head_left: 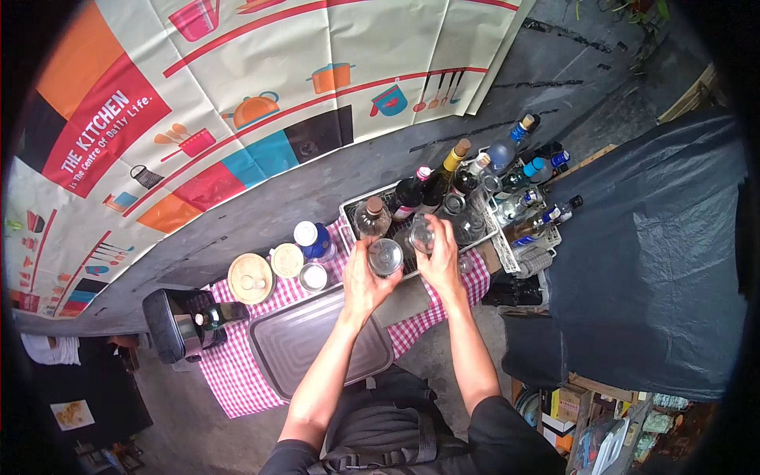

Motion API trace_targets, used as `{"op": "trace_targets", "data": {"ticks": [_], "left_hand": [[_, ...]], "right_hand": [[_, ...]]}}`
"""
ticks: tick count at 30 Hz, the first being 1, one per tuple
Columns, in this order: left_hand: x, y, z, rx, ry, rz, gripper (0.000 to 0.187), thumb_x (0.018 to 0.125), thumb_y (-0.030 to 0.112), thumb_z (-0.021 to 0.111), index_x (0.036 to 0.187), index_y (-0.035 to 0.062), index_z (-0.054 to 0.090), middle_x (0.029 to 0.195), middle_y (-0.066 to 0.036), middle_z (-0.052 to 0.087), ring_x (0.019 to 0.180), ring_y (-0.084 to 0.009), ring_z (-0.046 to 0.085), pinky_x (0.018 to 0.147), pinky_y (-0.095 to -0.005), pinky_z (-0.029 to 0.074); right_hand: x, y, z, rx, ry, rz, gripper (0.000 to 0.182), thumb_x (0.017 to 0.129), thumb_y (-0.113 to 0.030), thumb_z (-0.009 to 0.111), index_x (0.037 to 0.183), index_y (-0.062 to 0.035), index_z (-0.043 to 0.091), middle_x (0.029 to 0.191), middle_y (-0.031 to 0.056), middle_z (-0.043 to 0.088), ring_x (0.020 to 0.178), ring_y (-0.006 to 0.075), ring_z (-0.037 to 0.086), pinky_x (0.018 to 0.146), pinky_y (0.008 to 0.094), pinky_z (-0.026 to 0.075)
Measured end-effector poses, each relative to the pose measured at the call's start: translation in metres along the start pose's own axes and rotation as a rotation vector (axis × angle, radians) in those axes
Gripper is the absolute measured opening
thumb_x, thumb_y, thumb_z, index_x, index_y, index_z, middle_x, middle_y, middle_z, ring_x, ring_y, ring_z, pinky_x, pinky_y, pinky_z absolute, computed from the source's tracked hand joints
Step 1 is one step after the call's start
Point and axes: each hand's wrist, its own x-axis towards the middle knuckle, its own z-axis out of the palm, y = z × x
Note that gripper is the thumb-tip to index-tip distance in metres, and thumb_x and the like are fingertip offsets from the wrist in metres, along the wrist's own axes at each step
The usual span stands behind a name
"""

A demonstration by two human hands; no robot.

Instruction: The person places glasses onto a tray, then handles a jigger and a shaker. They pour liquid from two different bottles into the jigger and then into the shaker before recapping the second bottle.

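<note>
My left hand (369, 277) is wrapped round a clear drinking glass (385, 255), its round end facing up towards me. Close beside it, my right hand (440, 255) grips a second clear glass (422, 237). Both hands are over the near edge of a white wire basket (348, 212) holding several bottles. A clear bottle with a cork (374, 215) stands just past my left hand. Beyond my right hand are a dark bottle with a pink top (412, 192) and a dark bottle with a yellow neck (445, 176).
A grey rectangular tray (317, 340) lies on a pink checked cloth (229, 388). Left of the hands stand a blue jar with a white lid (317, 241), wooden lids (250, 277) and a black bin with a bottle (170, 324). More bottles fill a second white basket (546, 241) at right.
</note>
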Motion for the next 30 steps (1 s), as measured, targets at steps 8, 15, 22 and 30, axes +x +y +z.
{"op": "trace_targets", "data": {"ticks": [8, 15, 22, 30], "left_hand": [[-0.034, 0.025, -0.085, -0.237, -0.011, 0.03, 0.071, 0.063, 0.017, 0.092, 0.121, 0.0009, 0.055, 0.109, -0.009, 0.064, 0.099, -0.0187, 0.066, 0.09, -0.0335, 0.053], [-0.116, -0.041, -0.136, -0.494, -0.059, -0.393, 0.05, 0.071, 0.01, 0.09, 0.11, -0.0022, 0.061, 0.097, -0.007, 0.072, 0.089, -0.0128, 0.068, 0.083, -0.029, 0.056], [-0.218, -0.155, -0.169, -0.585, -0.192, -1.248, 0.042, 0.083, 0.028, 0.085, 0.107, -0.0025, 0.067, 0.091, -0.01, 0.074, 0.072, -0.0139, 0.071, 0.06, -0.0258, 0.058], [-0.299, -0.259, -0.173, -1.196, -0.098, -1.484, 0.045, 0.085, 0.048, 0.079, 0.097, 0.0058, 0.068, 0.083, -0.006, 0.073, 0.065, -0.0187, 0.071, 0.058, -0.0343, 0.062]], "right_hand": [[-0.021, -0.093, -0.049, 0.004, -0.094, -0.072, 0.053, 0.081, -0.011, 0.077, 0.13, -0.0024, 0.059, 0.102, 0.0159, 0.06, 0.094, 0.0327, 0.064, 0.082, 0.0409, 0.052], [-0.081, -0.095, 0.013, 0.357, -0.398, 0.085, 0.06, 0.07, 0.001, 0.085, 0.126, -0.0009, 0.062, 0.104, 0.0101, 0.063, 0.097, 0.0216, 0.068, 0.087, 0.0339, 0.059], [-0.172, -0.06, 0.142, 0.477, -0.749, 0.655, 0.044, 0.081, -0.009, 0.084, 0.119, 0.0046, 0.066, 0.099, 0.0063, 0.068, 0.087, 0.0139, 0.07, 0.076, 0.0257, 0.057], [-0.217, -0.056, 0.215, 0.523, -0.807, 1.186, 0.031, 0.087, -0.025, 0.081, 0.104, -0.0033, 0.068, 0.09, 0.0079, 0.072, 0.077, 0.0154, 0.072, 0.068, 0.0326, 0.064]]}}
